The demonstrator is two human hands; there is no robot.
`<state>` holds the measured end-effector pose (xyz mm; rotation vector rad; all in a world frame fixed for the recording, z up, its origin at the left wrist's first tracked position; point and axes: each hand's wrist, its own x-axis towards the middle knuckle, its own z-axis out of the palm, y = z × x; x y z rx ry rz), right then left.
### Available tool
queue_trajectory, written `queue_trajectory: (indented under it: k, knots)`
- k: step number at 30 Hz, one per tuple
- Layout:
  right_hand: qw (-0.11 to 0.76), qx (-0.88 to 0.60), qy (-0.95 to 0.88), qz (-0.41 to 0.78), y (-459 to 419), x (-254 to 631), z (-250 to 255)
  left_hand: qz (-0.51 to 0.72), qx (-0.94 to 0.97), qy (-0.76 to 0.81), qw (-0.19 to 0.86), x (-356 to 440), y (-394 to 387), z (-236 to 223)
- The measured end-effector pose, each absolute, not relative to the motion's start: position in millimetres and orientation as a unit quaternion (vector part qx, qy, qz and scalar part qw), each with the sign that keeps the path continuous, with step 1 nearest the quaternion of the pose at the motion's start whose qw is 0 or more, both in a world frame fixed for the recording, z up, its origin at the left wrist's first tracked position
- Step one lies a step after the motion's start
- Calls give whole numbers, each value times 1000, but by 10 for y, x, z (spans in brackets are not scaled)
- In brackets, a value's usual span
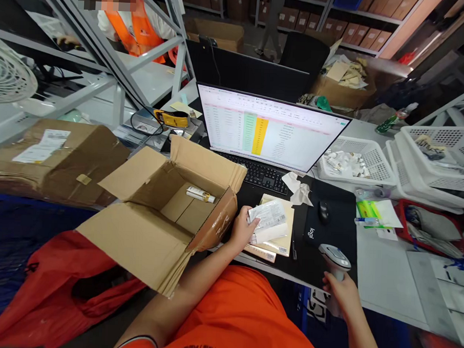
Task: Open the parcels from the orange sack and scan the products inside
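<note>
My left hand point(243, 227) grips a white printed packet point(267, 220) by its edge, just above a tan paper envelope point(277, 242) lying on a black logi desk mat point(328, 255). My right hand point(342, 297) is closed around the handle of a white handheld barcode scanner point(335, 260) at the mat's front edge. To the left of my left hand stands an open cardboard box point(144, 237), its flaps spread. A white and gold tube point(200, 194) lies inside it.
Behind the mat are a keyboard point(259, 174), a monitor point(272, 129) showing a spreadsheet and a white basket point(355, 161) of small bottles. A sealed parcel point(51, 163) lies left, above a red bag point(58, 289). A person in an orange vest point(134, 28) stands beyond steel shelving.
</note>
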<state>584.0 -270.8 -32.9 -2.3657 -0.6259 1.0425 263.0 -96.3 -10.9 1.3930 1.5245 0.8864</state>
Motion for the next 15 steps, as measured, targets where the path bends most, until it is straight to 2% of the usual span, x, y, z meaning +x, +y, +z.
queue_trajectory:
  k: [5,8,12,15]
  knots:
    - [207,-884,-204,366,-2800,6051,-562,361,719,494,329,2616,-1032,8]
    - [207,-884,-205,365,-2828,6061,-643,361,771,426,307,2681,-1045,45]
    - [219,-885,-196,360,-2796,6069,-780,461,664,510,295,2843,-1023,68]
    - [226,-890,-183,351,-2740,6154,-875,534,520,565,354,2972,-1004,120]
